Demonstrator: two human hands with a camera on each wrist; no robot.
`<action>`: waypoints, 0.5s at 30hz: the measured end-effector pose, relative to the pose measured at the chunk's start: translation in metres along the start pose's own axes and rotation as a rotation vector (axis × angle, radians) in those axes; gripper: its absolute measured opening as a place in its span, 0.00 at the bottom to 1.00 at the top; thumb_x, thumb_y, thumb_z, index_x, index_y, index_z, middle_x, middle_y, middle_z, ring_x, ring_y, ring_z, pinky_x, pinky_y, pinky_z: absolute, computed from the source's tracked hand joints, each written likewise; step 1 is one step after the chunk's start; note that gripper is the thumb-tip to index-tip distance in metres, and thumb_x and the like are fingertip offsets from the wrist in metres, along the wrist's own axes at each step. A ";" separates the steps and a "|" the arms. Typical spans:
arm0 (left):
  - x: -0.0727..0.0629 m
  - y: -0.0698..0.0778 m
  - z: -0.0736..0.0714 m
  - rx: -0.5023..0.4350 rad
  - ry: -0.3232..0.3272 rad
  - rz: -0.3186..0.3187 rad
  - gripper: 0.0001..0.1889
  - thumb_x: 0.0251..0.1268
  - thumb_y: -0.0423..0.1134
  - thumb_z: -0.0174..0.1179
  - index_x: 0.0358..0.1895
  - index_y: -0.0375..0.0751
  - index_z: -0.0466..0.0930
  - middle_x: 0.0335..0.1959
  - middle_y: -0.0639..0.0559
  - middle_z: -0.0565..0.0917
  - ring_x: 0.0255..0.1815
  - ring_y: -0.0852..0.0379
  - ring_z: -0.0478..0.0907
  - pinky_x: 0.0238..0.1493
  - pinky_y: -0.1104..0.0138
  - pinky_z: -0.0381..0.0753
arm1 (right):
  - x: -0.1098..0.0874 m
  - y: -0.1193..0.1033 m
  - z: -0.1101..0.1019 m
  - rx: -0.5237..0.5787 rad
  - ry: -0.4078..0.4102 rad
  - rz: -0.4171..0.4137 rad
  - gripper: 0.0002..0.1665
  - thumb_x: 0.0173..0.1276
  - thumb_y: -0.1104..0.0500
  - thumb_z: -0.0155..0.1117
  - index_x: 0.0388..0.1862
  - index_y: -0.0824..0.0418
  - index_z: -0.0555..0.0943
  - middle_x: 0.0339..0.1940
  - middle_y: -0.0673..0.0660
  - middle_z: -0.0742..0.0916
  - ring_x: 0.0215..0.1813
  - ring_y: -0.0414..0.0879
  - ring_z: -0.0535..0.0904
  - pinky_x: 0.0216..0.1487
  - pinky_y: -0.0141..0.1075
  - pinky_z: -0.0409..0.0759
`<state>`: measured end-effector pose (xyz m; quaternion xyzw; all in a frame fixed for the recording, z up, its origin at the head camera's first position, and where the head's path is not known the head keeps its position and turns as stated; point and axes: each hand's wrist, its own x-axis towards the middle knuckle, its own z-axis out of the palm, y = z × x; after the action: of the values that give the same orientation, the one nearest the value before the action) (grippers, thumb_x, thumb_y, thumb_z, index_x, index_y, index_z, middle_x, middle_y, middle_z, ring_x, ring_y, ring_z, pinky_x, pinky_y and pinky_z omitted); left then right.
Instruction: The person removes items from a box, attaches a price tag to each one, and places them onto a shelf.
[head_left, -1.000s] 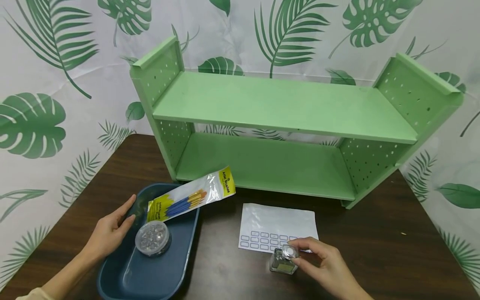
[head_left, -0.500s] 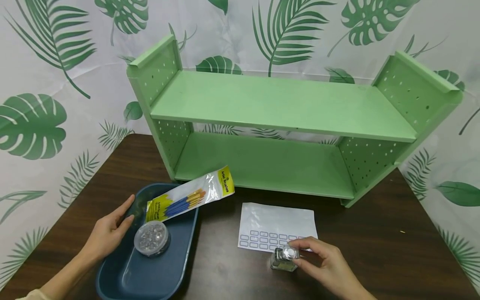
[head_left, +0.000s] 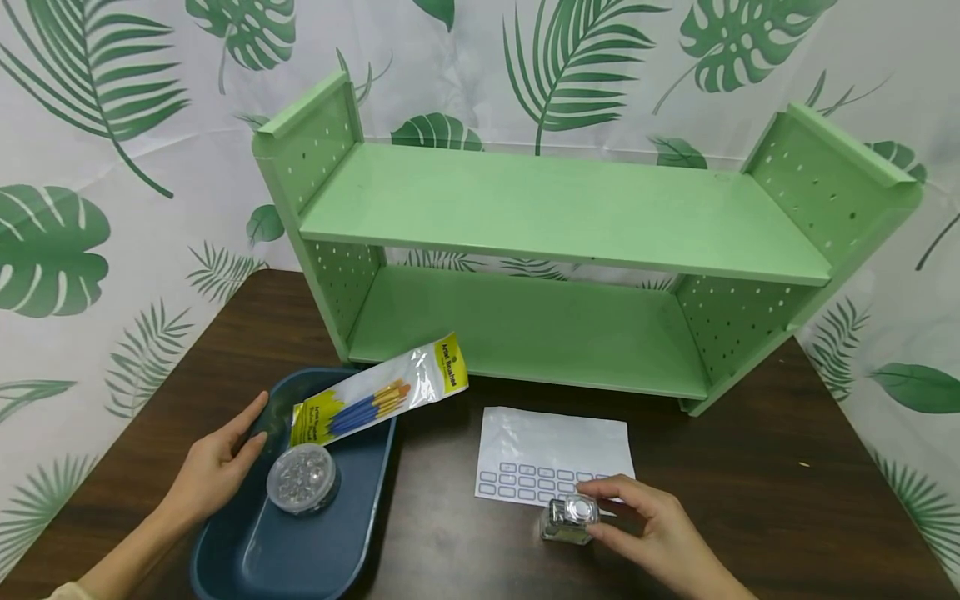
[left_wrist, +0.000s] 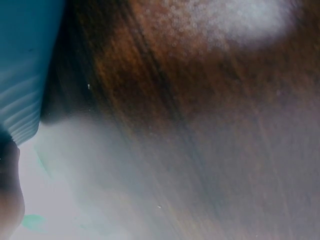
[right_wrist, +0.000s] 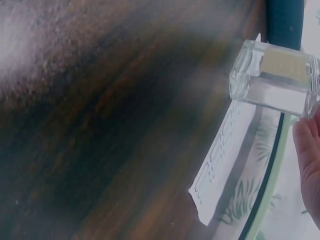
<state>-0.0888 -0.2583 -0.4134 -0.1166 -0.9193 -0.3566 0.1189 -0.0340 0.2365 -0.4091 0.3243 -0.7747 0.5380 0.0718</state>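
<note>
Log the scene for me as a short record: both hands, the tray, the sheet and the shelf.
left hand: touches the left rim of the tray
right hand: thumb and finger pinch the glass bottle at its silver top
in tray: round clear tub; brush pack, one end inside, the other out past the right rim
sheet: on the table, printed boxes along its near edge
shelf: green, two levels, behind the sheet
unclear: whether the bottle touches the table
</note>
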 end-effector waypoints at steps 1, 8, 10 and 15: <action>0.000 0.000 0.000 -0.005 -0.005 0.002 0.28 0.68 0.28 0.52 0.71 0.37 0.59 0.50 0.29 0.79 0.07 0.74 0.47 0.11 0.74 0.58 | 0.000 -0.001 -0.001 0.008 -0.001 0.015 0.24 0.49 0.79 0.67 0.48 0.71 0.78 0.43 0.61 0.84 0.49 0.35 0.79 0.50 0.25 0.77; 0.000 0.000 -0.001 -0.017 -0.018 0.001 0.28 0.69 0.29 0.51 0.71 0.37 0.58 0.62 0.26 0.68 0.07 0.74 0.46 0.13 0.74 0.59 | 0.007 -0.008 -0.016 -0.032 0.102 0.174 0.21 0.56 0.77 0.64 0.49 0.67 0.79 0.44 0.55 0.86 0.47 0.35 0.80 0.42 0.26 0.80; 0.000 0.000 -0.001 -0.019 -0.020 -0.001 0.28 0.69 0.29 0.51 0.71 0.37 0.58 0.62 0.26 0.68 0.07 0.74 0.46 0.13 0.74 0.59 | 0.010 -0.007 -0.020 -0.082 0.162 0.217 0.19 0.57 0.76 0.63 0.48 0.67 0.79 0.42 0.52 0.86 0.44 0.35 0.81 0.38 0.26 0.79; 0.000 0.000 0.000 -0.020 -0.010 0.010 0.28 0.68 0.29 0.51 0.71 0.37 0.58 0.61 0.26 0.68 0.08 0.73 0.47 0.13 0.74 0.59 | 0.018 0.002 -0.026 -0.208 0.298 0.322 0.15 0.58 0.73 0.65 0.45 0.67 0.80 0.36 0.47 0.86 0.40 0.33 0.81 0.38 0.24 0.78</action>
<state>-0.0888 -0.2589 -0.4135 -0.1242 -0.9157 -0.3646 0.1150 -0.0559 0.2525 -0.3916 0.1044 -0.8487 0.5015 0.1315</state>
